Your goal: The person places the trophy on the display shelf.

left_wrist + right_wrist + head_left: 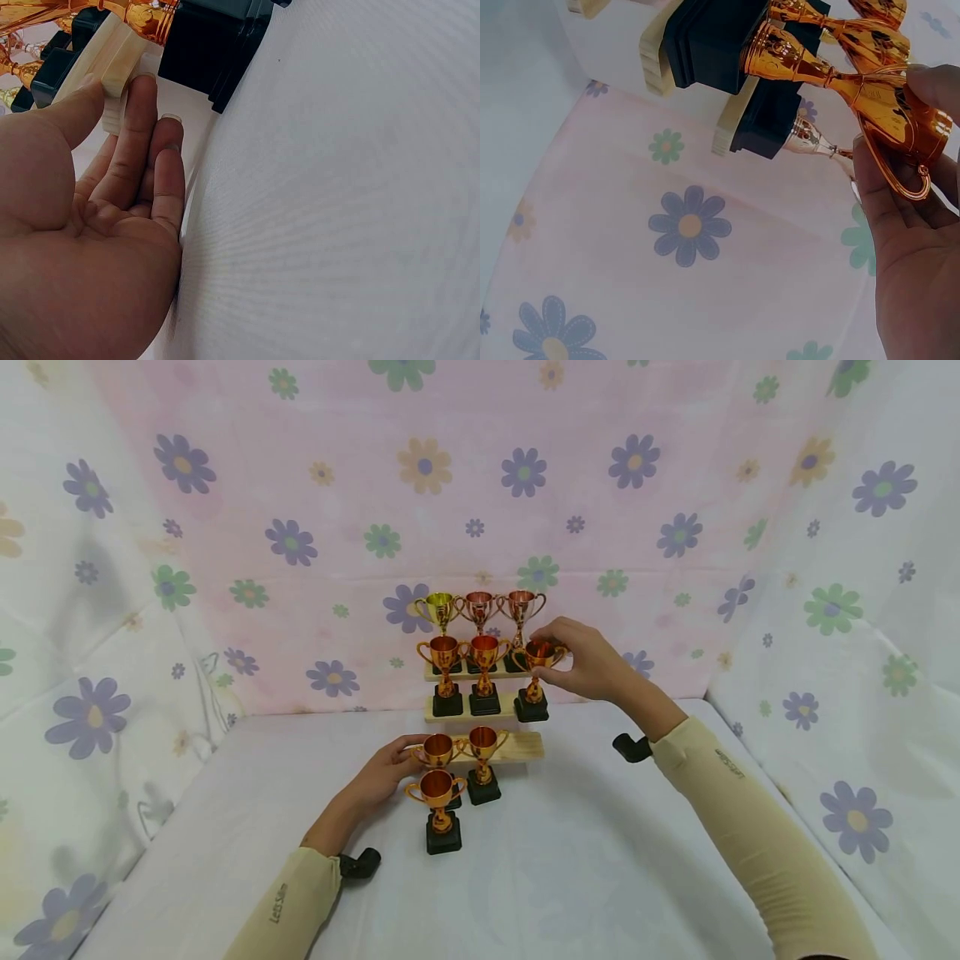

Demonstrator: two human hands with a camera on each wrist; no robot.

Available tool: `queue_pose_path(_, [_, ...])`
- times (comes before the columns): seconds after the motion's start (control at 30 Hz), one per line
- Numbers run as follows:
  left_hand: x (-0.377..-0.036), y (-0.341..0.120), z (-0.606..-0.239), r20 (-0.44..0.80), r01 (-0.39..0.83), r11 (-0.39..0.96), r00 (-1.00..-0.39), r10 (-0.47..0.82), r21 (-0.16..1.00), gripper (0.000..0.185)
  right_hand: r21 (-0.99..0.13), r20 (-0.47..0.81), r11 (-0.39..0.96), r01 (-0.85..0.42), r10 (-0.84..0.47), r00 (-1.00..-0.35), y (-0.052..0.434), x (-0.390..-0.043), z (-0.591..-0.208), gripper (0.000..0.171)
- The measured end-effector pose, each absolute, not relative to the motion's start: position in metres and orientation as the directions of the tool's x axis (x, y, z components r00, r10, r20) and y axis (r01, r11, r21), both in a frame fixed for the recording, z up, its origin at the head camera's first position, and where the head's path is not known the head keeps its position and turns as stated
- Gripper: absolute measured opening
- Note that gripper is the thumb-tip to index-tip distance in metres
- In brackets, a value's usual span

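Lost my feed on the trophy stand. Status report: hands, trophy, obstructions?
Right hand grips orange trophy on middle step. Left hand open, fingers on wooden stand. Neighbouring trophy close beside.

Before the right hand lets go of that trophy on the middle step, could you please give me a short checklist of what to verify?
1. Right hand grips the orange trophy at its cup: ok.
2. Trophy base sits flat on the middle step: cannot tell; it stands at the step's right end and seems to overhang.
3. Trophy is upright: ok in the head view.
4. Left hand steadies the wooden stand: ok, straight fingers rest on its lowest step.
5. Neighbouring trophy is apart from the held one: ok, a gap shows.
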State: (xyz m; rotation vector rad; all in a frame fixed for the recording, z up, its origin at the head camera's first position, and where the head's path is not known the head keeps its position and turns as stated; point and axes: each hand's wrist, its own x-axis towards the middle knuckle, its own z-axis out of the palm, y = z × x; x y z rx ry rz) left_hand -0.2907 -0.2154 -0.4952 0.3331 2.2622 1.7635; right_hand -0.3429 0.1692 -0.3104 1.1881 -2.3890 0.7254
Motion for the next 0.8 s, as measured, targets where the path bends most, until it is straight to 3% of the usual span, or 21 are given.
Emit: queue_pose_path(0.8, [-0.288,-0.214,-0.492,-0.073,0.003,0.231,-0.945,0.320,0.973,0.053,-0.360,0.451,0.586,-0.726,-0.572,-0.685,0.156,-0.359,-0.314,0.049])
